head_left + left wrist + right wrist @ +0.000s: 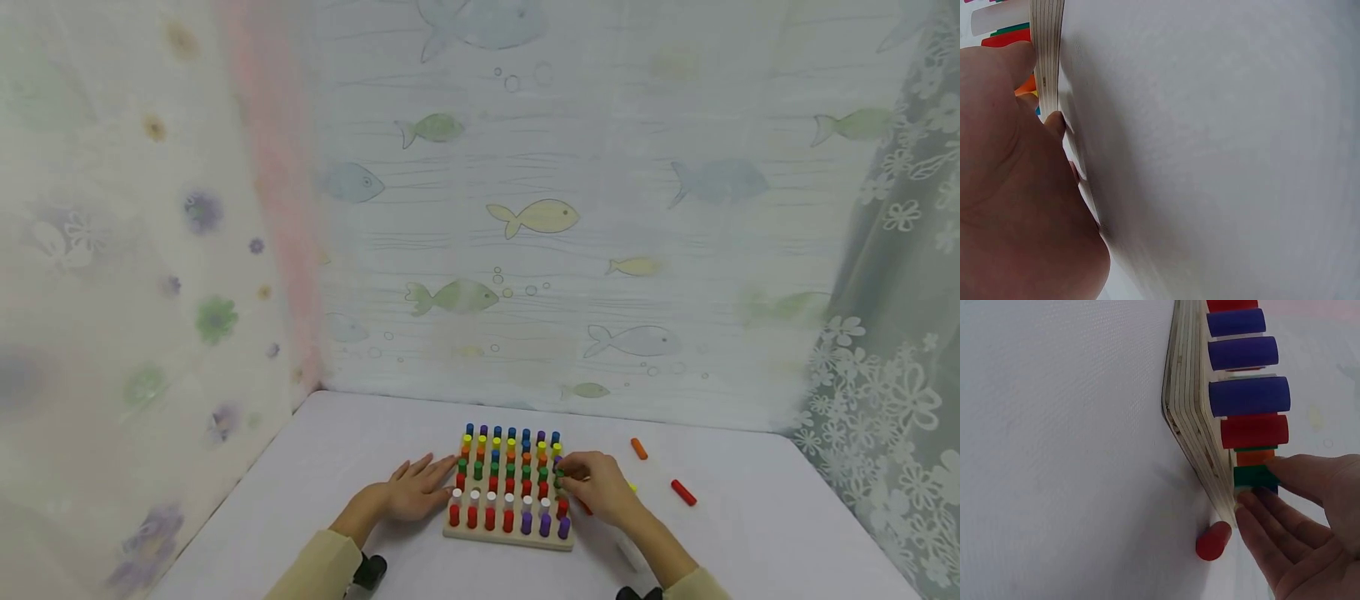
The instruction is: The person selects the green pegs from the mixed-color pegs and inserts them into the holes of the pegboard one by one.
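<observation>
A wooden pegboard (510,542) stands on the table, filled with rows of coloured pegs. My right hand (602,487) is at its right edge and pinches a green peg (1254,476) between thumb and fingers. That peg is upright at the right-hand column; whether it sits in its hole cannot be seen. A red peg (1254,430) and a purple peg (1249,395) stand nearer the front on that side. My left hand (414,493) lies with fingers extended against the board's left edge, its thumb near the white pegs (457,497).
Loose on the white table to the right lie an orange peg (639,448) and a red peg (683,492). Another red peg (1213,541) lies close beside the board, and a yellow peg (632,488) shows partly behind the right hand. Patterned curtains (540,333) hang around the table.
</observation>
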The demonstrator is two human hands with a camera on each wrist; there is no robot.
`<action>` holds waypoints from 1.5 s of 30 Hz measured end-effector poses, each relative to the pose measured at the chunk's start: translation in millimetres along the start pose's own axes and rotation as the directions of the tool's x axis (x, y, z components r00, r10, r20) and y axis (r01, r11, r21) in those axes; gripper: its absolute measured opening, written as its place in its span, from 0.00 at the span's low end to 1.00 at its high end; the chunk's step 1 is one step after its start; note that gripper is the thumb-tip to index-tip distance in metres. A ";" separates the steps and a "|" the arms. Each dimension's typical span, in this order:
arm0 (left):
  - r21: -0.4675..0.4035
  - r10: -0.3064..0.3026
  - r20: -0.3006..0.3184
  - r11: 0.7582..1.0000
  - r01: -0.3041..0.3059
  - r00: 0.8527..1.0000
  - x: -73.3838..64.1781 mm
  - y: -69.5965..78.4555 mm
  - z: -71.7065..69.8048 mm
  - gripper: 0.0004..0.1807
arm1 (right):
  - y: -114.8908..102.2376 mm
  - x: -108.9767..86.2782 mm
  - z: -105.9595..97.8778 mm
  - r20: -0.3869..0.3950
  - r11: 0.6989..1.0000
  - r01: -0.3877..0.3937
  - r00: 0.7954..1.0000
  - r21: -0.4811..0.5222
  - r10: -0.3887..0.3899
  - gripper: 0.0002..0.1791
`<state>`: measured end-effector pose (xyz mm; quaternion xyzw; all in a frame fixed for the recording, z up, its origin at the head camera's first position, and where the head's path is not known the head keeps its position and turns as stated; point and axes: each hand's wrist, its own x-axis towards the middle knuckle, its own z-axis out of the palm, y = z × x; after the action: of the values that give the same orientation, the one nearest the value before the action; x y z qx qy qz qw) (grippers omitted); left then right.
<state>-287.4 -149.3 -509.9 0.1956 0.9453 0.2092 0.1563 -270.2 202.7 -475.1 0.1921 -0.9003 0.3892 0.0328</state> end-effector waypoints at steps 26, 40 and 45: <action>0.012 -0.023 0.030 1.000 0.023 0.999 -10.4 14.5 -10.4 0.38 | 13.1 -43.8 -70.5 -0.020 0.994 0.040 0.999 -0.103 -0.043 0.11; 0.027 -0.008 0.030 1.000 0.007 1.000 -15.8 21.9 -15.6 0.36 | 29.3 -53.9 -84.1 -0.005 0.989 -0.091 0.996 -0.119 0.091 0.11; 0.023 -0.010 0.036 1.000 0.009 0.999 -15.9 21.2 -16.2 0.36 | 33.5 -56.2 -85.3 0.007 0.982 -0.141 0.990 -0.123 0.143 0.12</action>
<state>-273.1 -144.0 -482.8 0.1966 0.9455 0.1942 0.1722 -238.5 302.4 -450.7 0.1281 -0.9341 0.3330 0.0097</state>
